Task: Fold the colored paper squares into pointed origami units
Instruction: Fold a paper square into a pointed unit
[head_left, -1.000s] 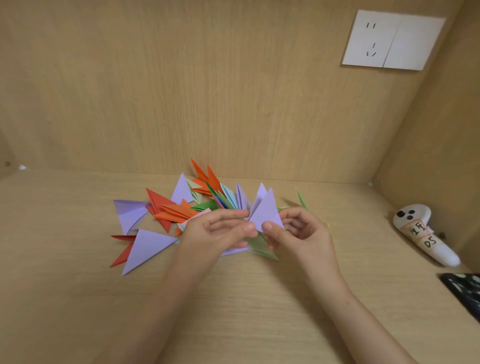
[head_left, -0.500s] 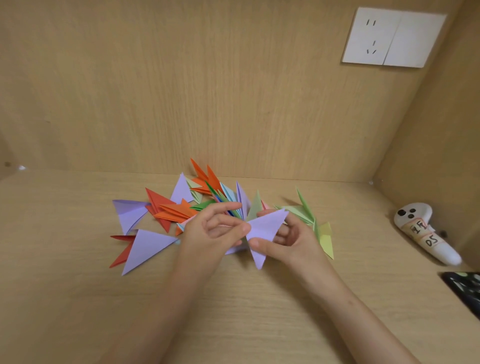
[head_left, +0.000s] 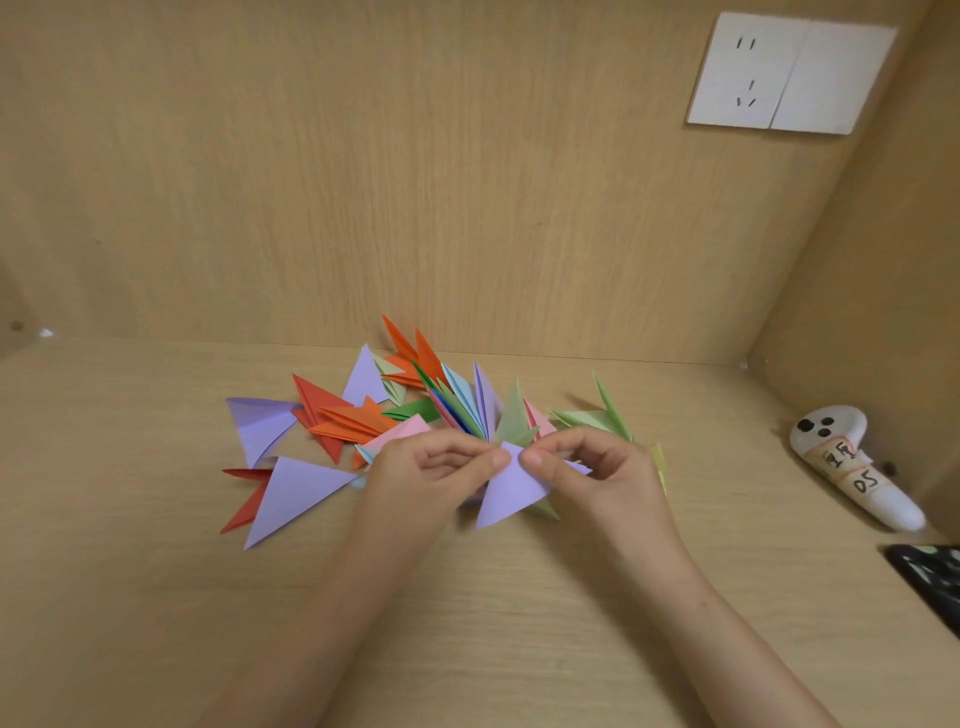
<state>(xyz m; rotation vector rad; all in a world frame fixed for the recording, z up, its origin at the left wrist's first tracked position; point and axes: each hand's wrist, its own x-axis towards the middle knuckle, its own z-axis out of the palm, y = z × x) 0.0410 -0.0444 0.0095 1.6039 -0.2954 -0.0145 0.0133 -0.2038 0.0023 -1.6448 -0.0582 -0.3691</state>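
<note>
A folded purple paper triangle (head_left: 506, 488) is pinched at its top edge between my left hand (head_left: 431, 470) and my right hand (head_left: 597, 467), just above the wooden desk (head_left: 156, 597). Its long point aims down toward me. Behind my hands lies a pile of folded pointed units (head_left: 415, 400) in orange, red, green, blue, pink and purple. A large purple unit (head_left: 291, 488) rests at the pile's left front, over a red unit (head_left: 247, 512). Light green units (head_left: 597, 415) lie behind my right hand.
A white controller (head_left: 852, 462) with a handwritten label lies at the right near the side wall. A dark patterned object (head_left: 930, 577) pokes in at the right edge. A white wall socket (head_left: 789, 73) is on the back panel.
The purple triangle has turned over in my hands: its point faced up, then sideways and down, and now hangs toward me. My thumbs have come together on its top edge.
</note>
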